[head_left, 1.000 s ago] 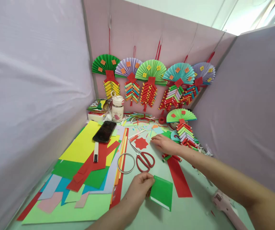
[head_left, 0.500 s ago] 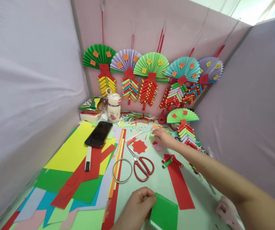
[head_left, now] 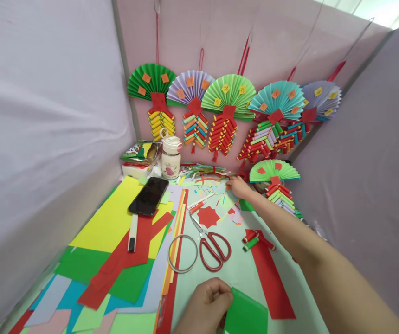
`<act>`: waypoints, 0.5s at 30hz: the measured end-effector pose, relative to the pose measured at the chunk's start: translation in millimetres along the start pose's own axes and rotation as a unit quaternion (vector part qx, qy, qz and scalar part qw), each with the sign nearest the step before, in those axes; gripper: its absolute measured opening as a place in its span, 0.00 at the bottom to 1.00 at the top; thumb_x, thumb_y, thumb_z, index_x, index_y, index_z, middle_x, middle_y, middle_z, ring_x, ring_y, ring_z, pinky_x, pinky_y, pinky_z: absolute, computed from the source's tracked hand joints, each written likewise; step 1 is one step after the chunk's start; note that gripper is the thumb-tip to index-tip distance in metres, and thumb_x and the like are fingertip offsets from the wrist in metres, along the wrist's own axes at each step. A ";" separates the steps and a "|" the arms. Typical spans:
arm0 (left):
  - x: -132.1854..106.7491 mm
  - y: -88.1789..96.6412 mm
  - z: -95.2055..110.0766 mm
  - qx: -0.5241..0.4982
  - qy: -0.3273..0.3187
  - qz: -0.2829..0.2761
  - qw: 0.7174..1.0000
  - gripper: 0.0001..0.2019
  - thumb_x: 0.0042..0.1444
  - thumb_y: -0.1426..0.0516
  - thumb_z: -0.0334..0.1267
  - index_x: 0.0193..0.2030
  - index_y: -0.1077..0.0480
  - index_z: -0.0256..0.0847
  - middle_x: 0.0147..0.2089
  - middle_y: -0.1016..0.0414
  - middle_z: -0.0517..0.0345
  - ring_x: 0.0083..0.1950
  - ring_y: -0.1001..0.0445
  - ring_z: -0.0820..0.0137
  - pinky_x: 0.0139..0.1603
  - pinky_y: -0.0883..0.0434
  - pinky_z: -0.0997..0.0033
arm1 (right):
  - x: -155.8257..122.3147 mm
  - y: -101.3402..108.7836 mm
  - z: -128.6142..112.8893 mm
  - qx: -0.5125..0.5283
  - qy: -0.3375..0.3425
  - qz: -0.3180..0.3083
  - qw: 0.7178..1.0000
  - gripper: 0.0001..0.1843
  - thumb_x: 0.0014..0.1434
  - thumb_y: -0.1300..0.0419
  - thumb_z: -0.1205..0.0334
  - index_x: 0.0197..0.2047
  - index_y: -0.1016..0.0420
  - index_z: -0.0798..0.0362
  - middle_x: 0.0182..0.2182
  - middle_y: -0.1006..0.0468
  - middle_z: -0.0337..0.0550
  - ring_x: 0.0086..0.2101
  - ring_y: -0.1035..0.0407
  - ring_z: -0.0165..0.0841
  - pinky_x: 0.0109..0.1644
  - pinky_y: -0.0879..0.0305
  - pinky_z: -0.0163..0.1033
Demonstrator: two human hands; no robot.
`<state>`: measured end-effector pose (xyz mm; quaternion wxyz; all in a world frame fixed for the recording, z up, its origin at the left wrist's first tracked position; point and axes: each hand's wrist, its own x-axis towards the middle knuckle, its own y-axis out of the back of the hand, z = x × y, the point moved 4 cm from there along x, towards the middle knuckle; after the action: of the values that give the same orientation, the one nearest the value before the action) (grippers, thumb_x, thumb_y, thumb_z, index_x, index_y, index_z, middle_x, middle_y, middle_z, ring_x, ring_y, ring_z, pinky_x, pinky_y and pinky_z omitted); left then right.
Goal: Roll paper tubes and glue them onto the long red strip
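Observation:
My left hand [head_left: 209, 306] pinches the upper left corner of a green paper piece [head_left: 248, 311] at the front edge of view. Farther back, my right hand [head_left: 240, 188] reaches in among small paper scraps [head_left: 204, 189], its fingers bent together and pointing down. Whatever those fingertips may hold is too small to tell. Under the right forearm lies a red paper strip [head_left: 272, 283], with red and green rolled paper tubes [head_left: 251, 243] at its far end. Between the hands are red-handled scissors [head_left: 214, 250], a thin grey ring [head_left: 182, 253] and a red star-shaped paper [head_left: 208, 216].
Coloured paper sheets [head_left: 95, 227] cover the left side, with a phone [head_left: 149, 196] and a utility knife [head_left: 132, 234] on them. Behind stand a white bottle [head_left: 170, 157] and snack packs [head_left: 140, 152]. Paper fans [head_left: 228, 95] with tube tassels hang along the back wall.
My right hand has moved slightly farther back over the scraps. My left hand still holds the green paper. The whole view has shifted a little, so things appear farther right.

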<state>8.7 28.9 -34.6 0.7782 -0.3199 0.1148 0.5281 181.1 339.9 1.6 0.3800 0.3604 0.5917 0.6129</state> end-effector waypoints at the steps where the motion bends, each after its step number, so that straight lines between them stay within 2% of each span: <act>1: -0.2 -0.3 0.0 0.000 0.003 -0.002 1.000 0.13 0.41 0.39 0.45 0.26 0.37 0.40 0.19 0.43 0.68 0.20 0.45 0.78 0.23 0.48 0.76 | -2.7 0.2 -0.5 0.003 -0.001 0.003 1.000 0.17 0.58 0.52 0.74 0.40 0.22 0.58 0.40 0.23 0.51 0.43 0.34 0.35 0.52 0.46 0.36; 3: -0.7 -0.8 0.0 0.001 0.005 -0.003 1.000 0.13 0.41 0.40 0.45 0.26 0.37 0.40 0.18 0.43 0.69 0.20 0.45 0.79 0.23 0.49 0.76 | -7.4 1.8 1.0 0.013 -0.016 0.013 1.000 0.17 0.58 0.51 0.74 0.41 0.22 0.56 0.41 0.22 0.48 0.43 0.32 0.33 0.50 0.44 0.33; 8: -2.2 -1.7 0.4 0.019 -0.005 -0.009 1.000 0.12 0.42 0.41 0.44 0.26 0.38 0.39 0.18 0.43 0.69 0.20 0.45 0.79 0.23 0.48 0.76 | -9.1 9.8 11.2 0.016 -0.089 0.044 0.995 0.19 0.61 0.52 0.69 0.50 0.26 0.56 0.46 0.23 0.50 0.45 0.30 0.35 0.47 0.41 0.33; 15: -1.9 -0.7 1.8 0.044 -0.009 -0.010 0.999 0.12 0.42 0.42 0.45 0.26 0.38 0.40 0.17 0.45 0.70 0.19 0.46 0.78 0.22 0.48 0.75 | 13.2 17.2 2.9 0.000 -0.132 0.016 0.991 0.14 0.58 0.47 0.65 0.39 0.20 0.57 0.37 0.20 0.52 0.38 0.27 0.36 0.41 0.38 0.33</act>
<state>8.3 28.4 -31.9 0.7975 -0.2818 0.1274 0.5180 177.1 352.8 18.8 0.4447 0.4473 0.5306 0.5663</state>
